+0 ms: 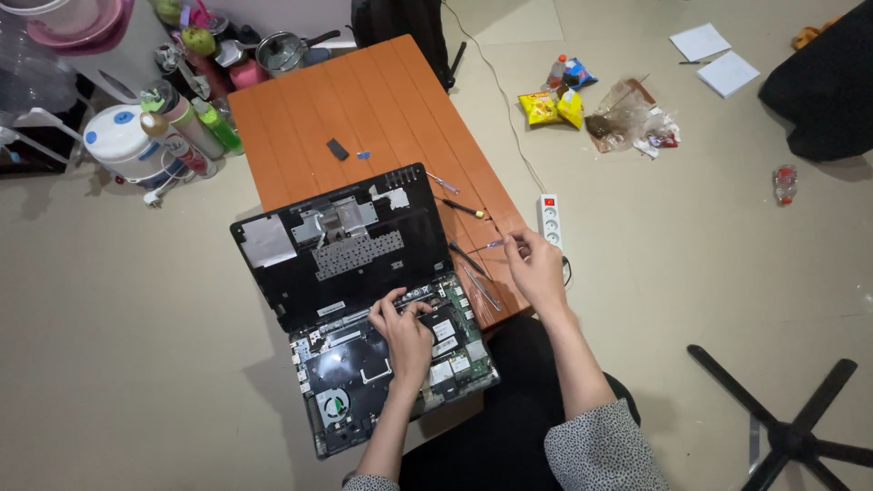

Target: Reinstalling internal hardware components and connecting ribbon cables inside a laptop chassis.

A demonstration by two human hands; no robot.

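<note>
An opened black laptop (364, 309) lies on a low orange table (364, 100). Its keyboard cover (336, 241) is flipped up, and the circuit boards and fan (332, 403) in the base are exposed. My left hand (405, 332) rests on the exposed boards, fingers bent onto the parts near the hinge edge. My right hand (536, 268) is over the table's right edge, pinching a thin screwdriver (496, 244) by the handle. Other thin tools (473, 273) lie on the table beside the laptop.
A white power strip (549, 218) with a cable lies on the floor right of the table. Bottles (195, 127), a pot (280, 52) and a white cooker (123, 141) crowd the table's far left. Snack bags (555, 105), papers (714, 56) and a chair base (791, 427) lie to the right.
</note>
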